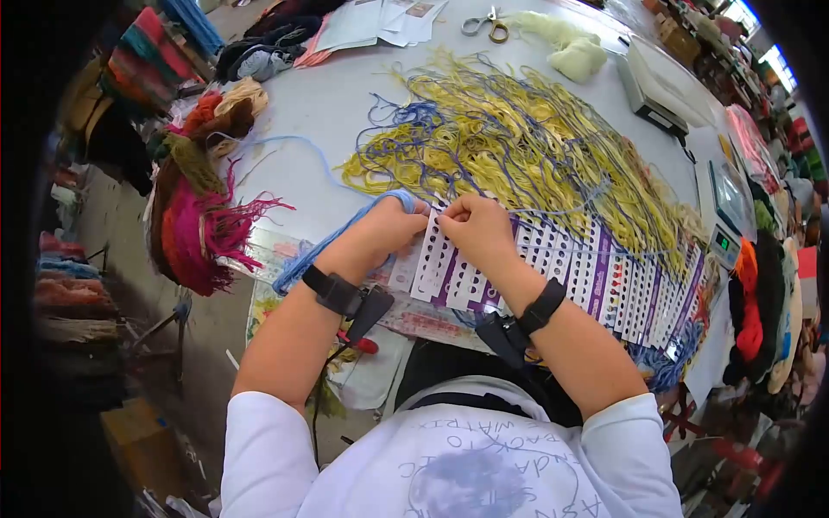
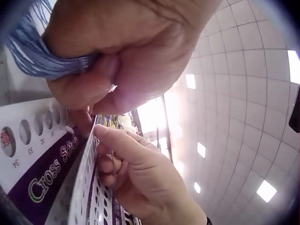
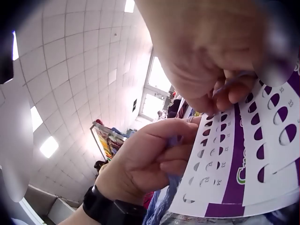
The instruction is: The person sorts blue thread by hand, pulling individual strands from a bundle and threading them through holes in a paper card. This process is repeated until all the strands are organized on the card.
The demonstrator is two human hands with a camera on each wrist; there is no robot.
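Pinching a punched card (image 1: 429, 263), right hand (image 1: 475, 230) curled, left hand (image 1: 395, 228) beside it, grip around blue thread (image 2: 35, 54)

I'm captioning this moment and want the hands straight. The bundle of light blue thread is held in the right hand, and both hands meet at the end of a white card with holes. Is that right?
Not quite: the left hand holds the bundle of light blue thread, as the left wrist view shows. Both hands do meet at the end of a white card with holes.
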